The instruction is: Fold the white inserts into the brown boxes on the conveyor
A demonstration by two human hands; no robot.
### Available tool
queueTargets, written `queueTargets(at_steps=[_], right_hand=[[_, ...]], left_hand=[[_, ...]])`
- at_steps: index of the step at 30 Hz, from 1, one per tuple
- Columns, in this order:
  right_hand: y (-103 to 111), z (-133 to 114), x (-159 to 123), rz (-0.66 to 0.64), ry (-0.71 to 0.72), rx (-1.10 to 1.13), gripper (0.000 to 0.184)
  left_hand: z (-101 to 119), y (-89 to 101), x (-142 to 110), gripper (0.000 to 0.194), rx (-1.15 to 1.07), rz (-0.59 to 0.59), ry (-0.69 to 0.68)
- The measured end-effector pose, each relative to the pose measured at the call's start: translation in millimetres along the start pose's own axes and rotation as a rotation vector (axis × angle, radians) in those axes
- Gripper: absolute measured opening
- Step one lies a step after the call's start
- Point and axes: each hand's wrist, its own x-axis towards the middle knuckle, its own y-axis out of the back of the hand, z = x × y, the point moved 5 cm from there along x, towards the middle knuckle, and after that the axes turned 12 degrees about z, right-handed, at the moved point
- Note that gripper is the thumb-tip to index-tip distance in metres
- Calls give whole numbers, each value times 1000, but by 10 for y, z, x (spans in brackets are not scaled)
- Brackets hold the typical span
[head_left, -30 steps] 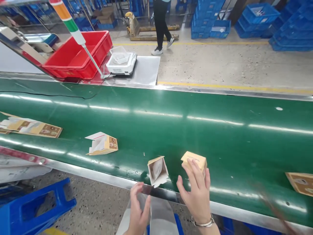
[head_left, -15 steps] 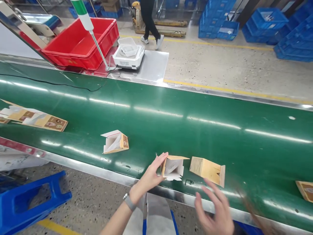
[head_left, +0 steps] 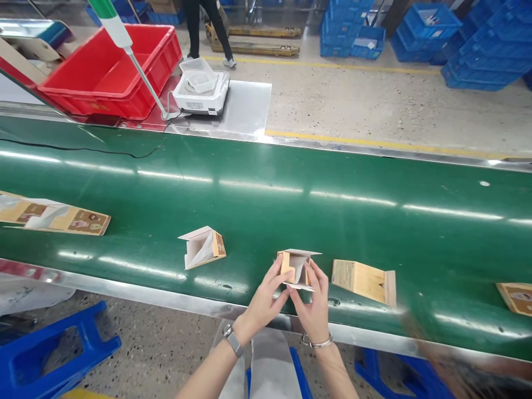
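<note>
Between both hands is a small tan cardboard box [head_left: 286, 267], its open end toward me and a whitish bag inside. My left hand [head_left: 268, 293] grips its left side, while my right hand [head_left: 311, 296] holds the right side with fingers on the flaps. To the right lies a closed tan box [head_left: 363, 281] on the green conveyor belt [head_left: 257, 216]. Left of my hands sits another open box [head_left: 205, 249] with a whitish bag in it. More open boxes [head_left: 89, 220] lie at the far left, and a brown-printed box [head_left: 517, 296] shows at the right edge.
Across the belt stand a red bin [head_left: 112, 83], a white scale [head_left: 201, 100] with clear trays, and a light pole [head_left: 143, 77]. A person's legs [head_left: 208, 27] are on the floor behind. Blue crates [head_left: 428, 33] are stacked beyond. A blue stool [head_left: 62, 354] is at lower left.
My right hand has let go of the closed box, now lying to the right, and joined my left hand on the open box. The person behind has walked left.
</note>
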Motion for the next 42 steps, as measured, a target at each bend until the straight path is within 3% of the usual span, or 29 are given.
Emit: queueTargets(at_steps=[4,8,11,14,19,23,37,42], right_hand=[[145,115,131,-53,86,-40,38],[241,111,310,-8,91,-53,30],[259,97,393,112,-49,23,28],[241,159,409,211,-279,160,53],[197,286,454,188,-491,304,51],[204,384,466,185,-585,406,50],[398,618,550,265,-540,305,49],[453,669,588,322,-562,335,48]], left_hand=[[52,-72,135,31,100,-28,-11],[74,-200,289,20,-37,28,88],[49,-276,357,20,-207,148,233],[10,-346,427,49,-353,236,365],[6,-548,568,52,-501,84,503],[23,-669,600,49,-603,98,592],[66,-1071,691,24,-542,98,552],[101,-1192,689,28,-518,63,529]])
